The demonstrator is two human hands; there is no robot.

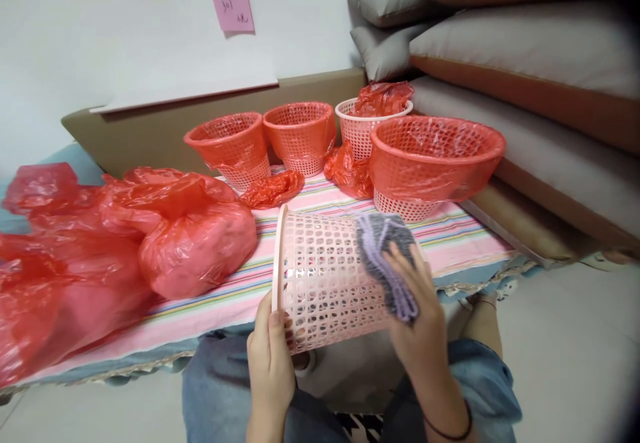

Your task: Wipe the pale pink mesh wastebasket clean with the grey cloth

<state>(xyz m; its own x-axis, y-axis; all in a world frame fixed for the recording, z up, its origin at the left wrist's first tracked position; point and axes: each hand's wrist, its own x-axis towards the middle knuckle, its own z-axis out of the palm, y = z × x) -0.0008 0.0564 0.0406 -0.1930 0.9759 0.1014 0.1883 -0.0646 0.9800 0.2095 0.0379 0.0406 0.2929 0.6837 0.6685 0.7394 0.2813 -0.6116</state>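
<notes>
A pale pink plastic wastebasket (330,269) with a lattice of holes lies on its side above my lap, its rim facing left. My left hand (270,356) grips that rim, thumb outside and the other fingers partly hidden behind it. Against the basket's side near its base, my right hand (417,309) presses a folded grey and purple cloth (385,256). The fingers of the right hand curve over the cloth, slightly blurred.
Several wastebaskets, such as a red-lined one (435,156), stand on a striped cloth (225,309). Filled red plastic bags (195,249) sit at left. Large grey cushions (530,56) are stacked at right. A pink note (231,6) hangs on the wall.
</notes>
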